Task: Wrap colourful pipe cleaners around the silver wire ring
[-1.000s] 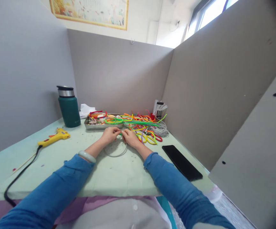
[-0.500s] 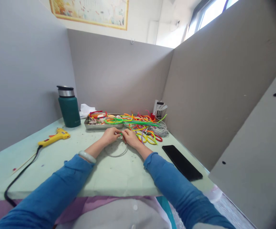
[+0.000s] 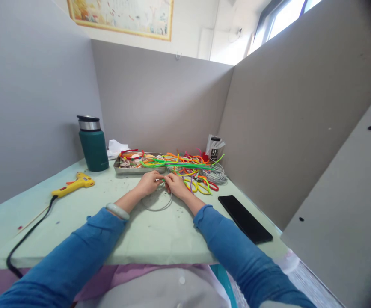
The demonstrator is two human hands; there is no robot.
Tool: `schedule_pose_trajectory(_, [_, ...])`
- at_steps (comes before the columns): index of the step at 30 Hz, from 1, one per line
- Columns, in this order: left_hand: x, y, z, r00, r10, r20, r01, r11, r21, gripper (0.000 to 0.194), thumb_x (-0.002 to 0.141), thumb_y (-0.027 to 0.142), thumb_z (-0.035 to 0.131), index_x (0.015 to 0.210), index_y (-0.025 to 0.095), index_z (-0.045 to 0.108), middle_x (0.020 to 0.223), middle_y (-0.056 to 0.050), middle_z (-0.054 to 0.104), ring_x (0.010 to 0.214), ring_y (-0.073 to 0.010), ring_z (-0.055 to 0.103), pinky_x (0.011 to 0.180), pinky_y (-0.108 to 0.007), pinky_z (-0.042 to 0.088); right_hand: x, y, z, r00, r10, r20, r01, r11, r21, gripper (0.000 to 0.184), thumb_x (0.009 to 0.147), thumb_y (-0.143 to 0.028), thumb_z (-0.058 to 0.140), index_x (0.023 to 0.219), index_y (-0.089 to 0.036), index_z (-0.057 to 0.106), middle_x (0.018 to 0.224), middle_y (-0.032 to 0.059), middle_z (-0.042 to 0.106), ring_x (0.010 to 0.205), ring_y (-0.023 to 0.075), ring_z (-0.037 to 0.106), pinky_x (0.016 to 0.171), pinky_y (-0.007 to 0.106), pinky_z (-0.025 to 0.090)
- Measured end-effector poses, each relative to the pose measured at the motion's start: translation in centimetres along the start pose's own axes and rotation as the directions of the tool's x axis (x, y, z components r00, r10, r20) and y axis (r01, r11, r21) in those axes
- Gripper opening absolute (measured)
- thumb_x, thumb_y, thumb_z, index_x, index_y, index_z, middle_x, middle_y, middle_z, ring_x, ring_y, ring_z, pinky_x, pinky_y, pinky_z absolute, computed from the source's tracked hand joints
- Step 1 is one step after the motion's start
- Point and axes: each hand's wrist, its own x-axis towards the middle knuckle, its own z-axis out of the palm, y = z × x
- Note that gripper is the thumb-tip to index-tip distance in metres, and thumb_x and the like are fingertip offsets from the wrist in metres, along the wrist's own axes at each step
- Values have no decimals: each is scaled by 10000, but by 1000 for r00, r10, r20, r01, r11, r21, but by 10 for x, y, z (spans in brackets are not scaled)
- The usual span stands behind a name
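My left hand and my right hand meet over the middle of the pale green table, fingers pinched together on a thin grey wire hoop and a small bit of green pipe cleaner between the fingertips. The hoop's lower arc lies on the table toward me. Just behind the hands lies a heap of bright pipe cleaners. My left wrist wears a pale bangle.
A metal tray of craft bits stands behind the hands. A green flask is at back left, a yellow glue gun with black cord to the left, a black phone to the right. Grey partition walls enclose the desk.
Almost nothing has moved; both hands stay pinched together at the top of the hoop, with only tiny finger shifts.
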Motion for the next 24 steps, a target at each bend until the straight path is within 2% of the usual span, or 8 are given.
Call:
schedule_pose_trajectory(3, [-1, 1, -1, 999, -42, -28, 41, 998, -54, 264, 730, 244, 517, 944, 170, 652, 857, -46, 654, 677, -133, 539, 654, -219, 376, 0, -1, 0, 1000, -2, 8, 2, 1000, 13, 250, 867, -345, 374, 734, -179, 507, 557, -38, 549, 423, 69, 492, 474, 183, 380])
schedule_pose_trajectory(8, [-2, 2, -1, 994, -99, -52, 98, 995, -24, 198, 715, 270, 537, 815, 150, 660, 736, -44, 662, 611, -128, 528, 600, -219, 352, -2, -4, -2, 1000, 8, 13, -8, 1000, 25, 250, 866, -341, 379, 727, -172, 501, 575, -36, 561, 414, 56, 484, 449, 169, 370])
schedule_pose_trajectory(18, [-1, 3, -3, 995, -97, -11, 98, 995, 25, 254, 731, 295, 517, 784, 132, 704, 660, -57, 671, 583, -132, 533, 562, -220, 332, -1, -1, -1, 1000, -8, 8, 8, 1000, 24, 239, 860, -330, 385, 717, -174, 498, 560, -41, 553, 403, 60, 497, 438, 165, 371])
schedule_pose_trajectory(24, [-2, 7, -6, 992, -122, 23, 121, 992, 33, 263, 741, 298, 502, 775, 133, 704, 513, -30, 613, 556, -134, 520, 556, -217, 324, 1, 4, 0, 1000, -16, 7, 15, 1000, 27, 235, 860, -331, 382, 727, -177, 501, 566, -39, 555, 403, 64, 505, 433, 170, 371])
